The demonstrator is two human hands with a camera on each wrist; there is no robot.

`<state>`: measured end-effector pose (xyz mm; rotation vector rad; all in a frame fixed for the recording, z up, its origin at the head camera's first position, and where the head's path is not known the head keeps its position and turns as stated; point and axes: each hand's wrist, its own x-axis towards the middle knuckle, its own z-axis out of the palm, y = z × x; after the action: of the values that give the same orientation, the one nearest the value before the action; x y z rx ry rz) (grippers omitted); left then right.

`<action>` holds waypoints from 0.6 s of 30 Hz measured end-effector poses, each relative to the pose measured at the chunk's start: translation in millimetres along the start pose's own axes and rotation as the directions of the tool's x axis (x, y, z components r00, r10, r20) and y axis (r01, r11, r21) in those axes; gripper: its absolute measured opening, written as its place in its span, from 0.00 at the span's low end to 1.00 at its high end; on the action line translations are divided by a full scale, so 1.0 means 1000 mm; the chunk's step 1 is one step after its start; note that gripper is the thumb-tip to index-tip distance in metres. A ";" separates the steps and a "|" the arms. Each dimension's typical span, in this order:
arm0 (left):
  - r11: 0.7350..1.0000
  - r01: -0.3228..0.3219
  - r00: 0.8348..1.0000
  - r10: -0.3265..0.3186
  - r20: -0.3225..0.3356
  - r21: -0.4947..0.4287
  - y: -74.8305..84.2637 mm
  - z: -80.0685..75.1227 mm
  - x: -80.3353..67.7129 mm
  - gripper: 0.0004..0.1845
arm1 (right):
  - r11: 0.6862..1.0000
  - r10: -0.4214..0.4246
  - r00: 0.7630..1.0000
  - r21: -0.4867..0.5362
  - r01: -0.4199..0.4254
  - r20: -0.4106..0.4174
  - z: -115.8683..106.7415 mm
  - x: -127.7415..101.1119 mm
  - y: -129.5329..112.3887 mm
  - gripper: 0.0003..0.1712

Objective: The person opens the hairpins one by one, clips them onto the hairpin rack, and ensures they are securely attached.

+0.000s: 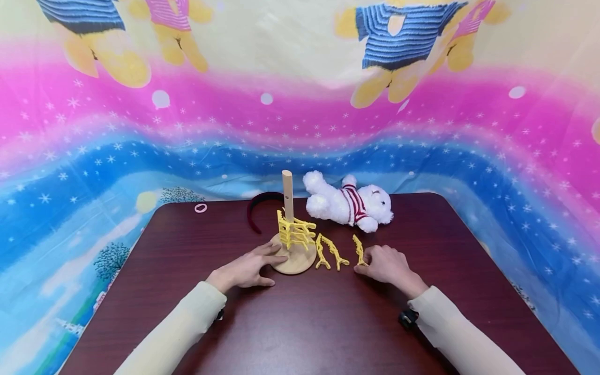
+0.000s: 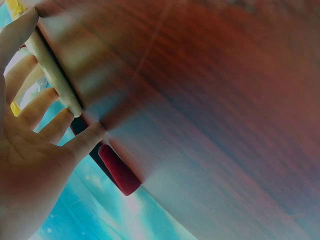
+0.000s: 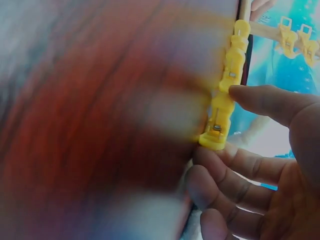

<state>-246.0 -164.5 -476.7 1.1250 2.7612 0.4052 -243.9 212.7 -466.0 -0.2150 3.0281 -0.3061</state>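
Note:
A round wooden base (image 1: 297, 266) carries an upright wooden post (image 1: 288, 195), with several yellow plastic clip pieces (image 1: 297, 233) stacked around its lower part. My left hand (image 1: 246, 266) has its fingers spread, fingertips touching the base's left side; the left wrist view shows them along the base's edge (image 2: 60, 82). To the right, my right hand (image 1: 386, 264) pinches the forked near end of a loose yellow clip piece (image 1: 358, 247) on the table. Small metal springs show on this clip piece (image 3: 227, 100) in the right wrist view. Two more forked yellow pieces (image 1: 335, 250) lie between base and right hand.
A white teddy bear (image 1: 330, 200) in a striped top lies behind the yellow pieces. Behind the post is a dark red headband (image 1: 253, 216). A pink ring (image 1: 200, 208) lies at the back left of the brown table (image 1: 290, 323). Printed cloth hangs around the table.

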 end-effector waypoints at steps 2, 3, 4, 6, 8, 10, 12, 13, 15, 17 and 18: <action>1.000 0.001 1.000 -0.001 0.002 0.002 0.000 0.000 0.000 0.36 | 1.000 0.004 1.000 -0.017 -0.003 0.023 -0.003 -0.001 0.001 0.19; 1.000 0.001 1.000 -0.001 0.001 0.001 0.000 0.000 0.000 0.36 | 1.000 0.005 0.999 -0.025 -0.004 0.032 -0.004 -0.001 0.002 0.18; 1.000 0.001 1.000 -0.001 0.001 0.000 0.000 0.000 0.000 0.36 | 1.000 0.007 0.999 -0.030 -0.006 0.041 -0.005 -0.001 0.003 0.17; 1.000 0.001 1.000 -0.001 0.004 0.000 0.000 0.000 0.000 0.36 | 0.999 0.013 0.998 -0.035 -0.011 0.054 -0.007 -0.002 0.003 0.17; 1.000 0.001 1.000 -0.001 0.005 -0.003 0.000 0.000 0.000 0.36 | 0.999 0.018 0.998 -0.036 -0.016 0.060 -0.007 -0.003 0.004 0.19; 1.000 0.002 1.000 -0.002 0.007 -0.004 0.001 -0.001 -0.001 0.36 | 0.999 0.024 0.998 -0.033 -0.022 0.056 -0.006 -0.003 0.004 0.22; 1.000 0.004 1.000 -0.004 0.008 -0.005 0.001 -0.001 -0.001 0.37 | 0.999 0.026 0.999 -0.035 -0.025 0.045 -0.006 -0.003 0.005 0.23; 1.000 0.004 1.000 -0.004 0.008 -0.005 0.001 -0.001 -0.001 0.36 | 0.999 0.027 0.999 -0.036 -0.026 0.039 -0.005 -0.003 0.005 0.22; 1.000 0.003 1.000 -0.003 0.008 -0.003 0.001 -0.001 0.000 0.36 | 0.999 0.030 0.999 -0.036 -0.029 0.028 -0.005 -0.002 0.005 0.21; 1.000 0.002 1.000 -0.002 0.008 0.000 0.000 -0.001 0.000 0.37 | 0.999 0.030 0.999 -0.033 -0.029 0.023 -0.004 -0.002 0.006 0.20; 1.000 0.001 1.000 -0.001 0.007 0.002 0.000 -0.001 0.000 0.36 | 0.999 0.027 0.999 -0.027 -0.027 0.021 -0.004 -0.002 0.006 0.20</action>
<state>-246.2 -164.5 -476.1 1.1231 2.7563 0.3976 -243.6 219.5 -462.9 -0.1777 3.0127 -0.2590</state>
